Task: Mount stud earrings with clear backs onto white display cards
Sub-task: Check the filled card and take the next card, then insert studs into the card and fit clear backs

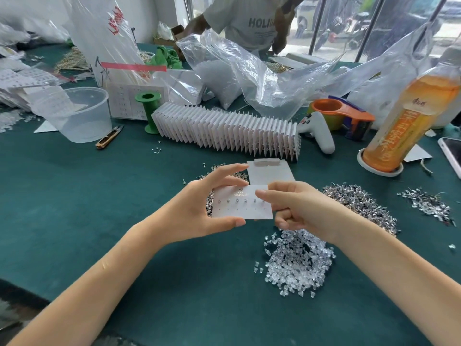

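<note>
Clearly the white card [240, 204] is light and thin, so I judge it bends easily; holding it by its edges keeps it flat and leaves the studs alone. My left hand [199, 208] cradles its left side, thumb under the lower edge, fingers loosely curved above. My right hand [296, 208] pinches the right edge between thumb and forefinger, other fingers curled. I hold it above the green table [99, 201], near its middle, with the clear backs [298, 265] heaped just beside my right wrist and loose studs [361, 203] beyond.
</note>
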